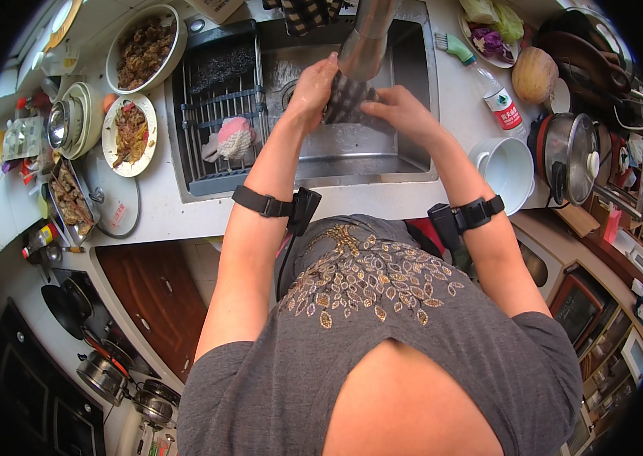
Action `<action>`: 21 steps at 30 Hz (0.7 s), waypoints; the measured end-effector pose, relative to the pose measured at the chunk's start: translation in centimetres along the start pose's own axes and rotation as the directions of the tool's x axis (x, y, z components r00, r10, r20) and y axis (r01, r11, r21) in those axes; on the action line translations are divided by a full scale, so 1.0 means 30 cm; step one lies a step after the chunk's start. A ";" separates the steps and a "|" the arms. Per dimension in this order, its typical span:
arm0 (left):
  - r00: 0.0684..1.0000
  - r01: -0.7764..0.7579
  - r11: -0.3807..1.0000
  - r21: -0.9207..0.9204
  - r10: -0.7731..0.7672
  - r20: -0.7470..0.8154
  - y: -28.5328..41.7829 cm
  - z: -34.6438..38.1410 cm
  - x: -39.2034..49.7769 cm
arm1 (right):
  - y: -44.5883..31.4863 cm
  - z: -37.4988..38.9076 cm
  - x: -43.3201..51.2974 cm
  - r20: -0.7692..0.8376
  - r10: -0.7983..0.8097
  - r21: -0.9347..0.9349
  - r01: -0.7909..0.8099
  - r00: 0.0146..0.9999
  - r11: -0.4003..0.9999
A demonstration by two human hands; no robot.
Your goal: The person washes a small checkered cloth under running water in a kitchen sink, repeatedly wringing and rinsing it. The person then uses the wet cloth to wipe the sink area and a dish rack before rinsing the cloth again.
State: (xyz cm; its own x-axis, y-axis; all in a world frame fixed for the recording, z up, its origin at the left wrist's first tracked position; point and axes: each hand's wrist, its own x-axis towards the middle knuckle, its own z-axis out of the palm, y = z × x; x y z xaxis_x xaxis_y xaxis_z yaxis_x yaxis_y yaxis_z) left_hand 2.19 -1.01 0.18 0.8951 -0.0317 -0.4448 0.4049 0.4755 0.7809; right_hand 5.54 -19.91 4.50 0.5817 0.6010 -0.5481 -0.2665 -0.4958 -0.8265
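Observation:
Over the steel sink (412,149), a dark checked cloth (350,100) is held between my two hands below the metal faucet (362,54). My left hand (316,91) grips the cloth's left side, its fingers partly hidden behind the cloth. The right side is pinched by my right hand (398,111), with the thumb towards me. The faucet covers the cloth's upper part. A grey drain basket (219,183) sits in the sink's left side, left of my left hand. In it lie a pink and white knitted scrubber (236,137) and a dark mesh pad (224,68).
Left on the counter stand a large bowl of brown food (145,54), a plate of food scraps (129,134), stacked bowls (79,119) and a glass lid (113,196). To the right are a white pot (505,174), a plastic bottle (498,100), a green-handled brush (455,48) and a round melon-like fruit (533,74).

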 end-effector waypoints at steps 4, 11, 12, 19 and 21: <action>0.993 0.025 0.971 0.239 -0.052 0.108 -0.035 -0.042 -0.019 | 0.005 -0.023 0.013 -0.031 0.068 0.404 -0.050 0.997 0.913; 0.990 -0.001 0.995 0.103 -0.014 0.141 -0.108 -0.061 -0.028 | 0.023 -0.056 0.002 0.033 0.105 0.382 -0.110 0.994 0.918; 0.996 -0.014 0.993 0.120 0.003 0.092 -0.101 -0.050 -0.022 | 0.020 -0.051 -0.001 0.075 0.093 0.250 -0.109 0.993 0.962; 0.914 -0.109 0.562 0.820 0.380 -0.139 -0.009 0.128 -0.084 | 0.005 0.045 0.022 -0.148 0.131 0.266 -0.088 0.980 0.960; 0.906 -0.235 0.204 0.950 0.401 0.138 0.011 0.156 -0.094 | 0.008 0.089 0.045 -0.198 0.073 0.286 -0.013 0.977 0.958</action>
State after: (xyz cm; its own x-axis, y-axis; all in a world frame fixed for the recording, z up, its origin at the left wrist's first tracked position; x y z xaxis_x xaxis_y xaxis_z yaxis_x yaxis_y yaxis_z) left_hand 0.67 -4.87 3.75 0.9987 0.0407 -0.0296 0.0500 -0.7312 0.6803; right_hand 4.19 -17.55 3.21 0.7016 0.4269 -0.5705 -0.4830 -0.3038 -0.8212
